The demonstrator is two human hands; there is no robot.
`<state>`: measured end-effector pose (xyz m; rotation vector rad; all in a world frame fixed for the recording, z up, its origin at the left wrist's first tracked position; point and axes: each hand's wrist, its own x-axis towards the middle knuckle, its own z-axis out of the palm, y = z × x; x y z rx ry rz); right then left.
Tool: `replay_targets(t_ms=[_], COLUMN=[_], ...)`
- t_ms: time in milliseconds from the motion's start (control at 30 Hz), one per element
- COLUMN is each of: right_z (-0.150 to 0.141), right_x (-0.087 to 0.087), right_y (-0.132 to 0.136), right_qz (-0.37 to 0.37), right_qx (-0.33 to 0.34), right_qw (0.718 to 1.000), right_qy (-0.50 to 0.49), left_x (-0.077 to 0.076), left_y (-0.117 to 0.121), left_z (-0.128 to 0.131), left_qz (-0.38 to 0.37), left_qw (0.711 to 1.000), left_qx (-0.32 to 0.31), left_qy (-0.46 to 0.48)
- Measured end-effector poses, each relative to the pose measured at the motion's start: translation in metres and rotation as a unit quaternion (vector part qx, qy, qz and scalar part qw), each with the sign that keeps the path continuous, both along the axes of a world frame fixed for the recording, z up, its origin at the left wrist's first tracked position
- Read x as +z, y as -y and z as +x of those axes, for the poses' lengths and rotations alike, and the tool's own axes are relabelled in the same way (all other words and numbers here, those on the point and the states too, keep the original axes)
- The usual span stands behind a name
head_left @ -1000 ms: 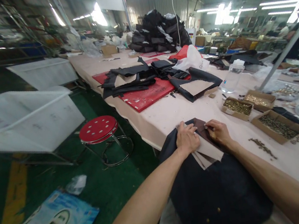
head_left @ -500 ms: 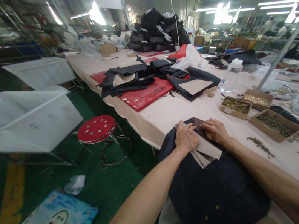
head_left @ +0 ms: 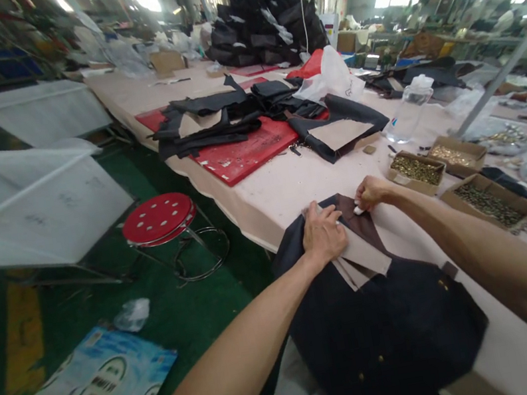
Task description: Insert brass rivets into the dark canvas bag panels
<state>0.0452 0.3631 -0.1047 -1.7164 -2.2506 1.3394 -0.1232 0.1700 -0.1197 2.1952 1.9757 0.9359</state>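
Note:
A dark navy fabric piece (head_left: 387, 332) with a few brass-coloured studs drapes over the table edge and my lap. On its upper part lies a folded beige lining flap (head_left: 362, 262), and beside that a dark brown patch (head_left: 358, 219). My left hand (head_left: 323, 235) rests on the flap, pressing it down with fingers stretched and slightly apart. At the brown patch's right edge, my right hand (head_left: 371, 193) is closed in a pinch around a small white piece (head_left: 358, 210); its exact kind is too small to make out.
Small boxes of metal fittings (head_left: 489, 200) stand at right, near a clear plastic bottle (head_left: 410, 109). Ahead, dark cut pieces (head_left: 211, 128) lie on a red board (head_left: 242, 160). A red stool (head_left: 158, 218) and white bins (head_left: 27, 203) are at left.
My right hand has moved off the fabric's top and slightly right, uncovering the brown patch, and a white piece now shows in its fingers. My left hand stays on the flap.

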Motion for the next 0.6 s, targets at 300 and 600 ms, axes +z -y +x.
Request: replay_targets(t_ms=[300, 600], right_z=[-0.024, 0.141], right_x=[0.013, 0.03], right_y=[-0.015, -0.022], right_qz=[-0.038, 0.271], right_qx=[0.027, -0.153], right_qw=[0.997, 0.937], right_qy=[0.061, -0.161], left_x=[0.001, -0.007], left_y=[-0.006, -0.003], left_z=[-0.002, -0.007], left_qz=[-0.013, 0.013], left_qw=[1.0, 1.0], left_qx=[0.017, 0.007], left_qy=[0.007, 0.007])
